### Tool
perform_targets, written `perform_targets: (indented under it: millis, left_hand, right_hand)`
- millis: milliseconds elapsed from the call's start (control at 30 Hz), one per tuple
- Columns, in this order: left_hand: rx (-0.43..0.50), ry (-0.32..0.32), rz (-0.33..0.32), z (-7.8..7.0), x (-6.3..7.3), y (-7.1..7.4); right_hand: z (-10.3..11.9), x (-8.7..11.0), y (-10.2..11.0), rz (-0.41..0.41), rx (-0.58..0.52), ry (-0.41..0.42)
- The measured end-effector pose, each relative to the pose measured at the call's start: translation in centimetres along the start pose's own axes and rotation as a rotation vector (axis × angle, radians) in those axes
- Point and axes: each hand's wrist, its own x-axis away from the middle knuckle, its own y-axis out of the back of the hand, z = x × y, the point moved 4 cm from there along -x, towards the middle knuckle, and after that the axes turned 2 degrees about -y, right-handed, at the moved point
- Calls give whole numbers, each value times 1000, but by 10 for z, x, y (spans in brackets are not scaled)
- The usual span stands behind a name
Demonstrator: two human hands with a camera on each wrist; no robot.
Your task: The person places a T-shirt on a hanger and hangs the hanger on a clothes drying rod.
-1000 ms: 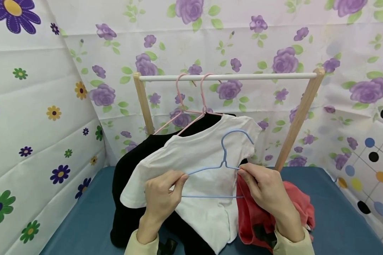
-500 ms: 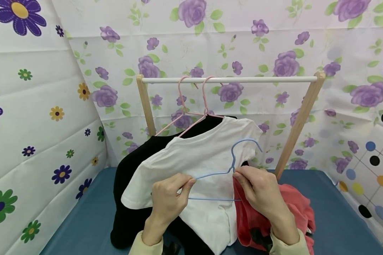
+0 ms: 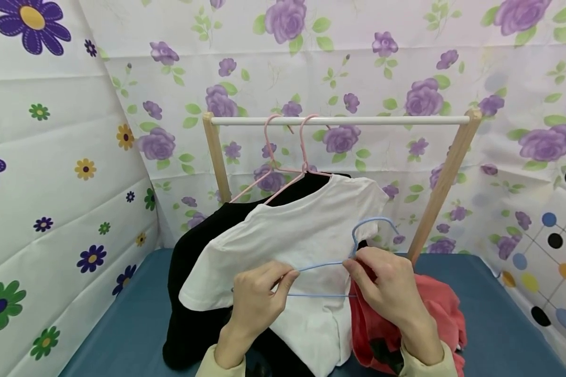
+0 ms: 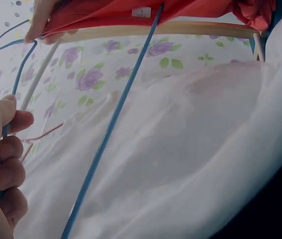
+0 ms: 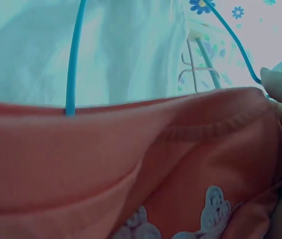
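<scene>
A blue clothes hanger [image 3: 322,265] is held in front of the hanging clothes, its hook pointing up and to the right. My left hand [image 3: 261,301] grips the hanger's left shoulder between thumb and fingers. At the hook's base, my right hand [image 3: 389,285] pinches the hanger together with the edge of a red shirt [image 3: 438,309]. The hanger's right end is inside that shirt, hidden by cloth. In the right wrist view the lower bar goes in behind the red neckline [image 5: 215,130], above a pale printed figure [image 5: 215,211]. A white label [image 4: 142,12] shows in the left wrist view.
Behind my hands stands a rack with a white rod [image 3: 382,121] and wooden posts [image 3: 443,188]. A white T-shirt [image 3: 283,230] and a black garment [image 3: 193,267] hang there on pink hangers [image 3: 303,141]. Blue cloth [image 3: 118,324] covers the table; flowered sheets surround it.
The blue hanger has moved right and slightly down, deeper into the red shirt. My left hand has followed it rightward. My right hand now covers the hook's base instead of the right shoulder.
</scene>
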Motion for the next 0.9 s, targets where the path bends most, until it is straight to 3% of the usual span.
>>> perform_targets:
  millis: [200,300,367,500,567,667,900]
  left_hand:
    - [34,23,13,-5,-2,-2]
    - [53,-1,2,-11,-6,1]
    - [69,-60,-13,-18,-9,5]
    - [114,-235,-43,-33,-16,13]
    - [142,-299,-29,-39,-17,14]
    - [181,-329,63,-46,-15,7]
    - [194,-232,459,-47,9,-43]
  right_hand:
    - [-4,-1,2,-16,25,-67]
    - [-8,0,5,-14,29,-103]
    - [-11,1,8,-30,22,-115]
    - [-17,3,16,-67,19,-129]
    - [-19,4,19,-76,24,-137]
    - [-23,5,24,-95,26,-146]
    - [-27,4,34,-133,14,-170]
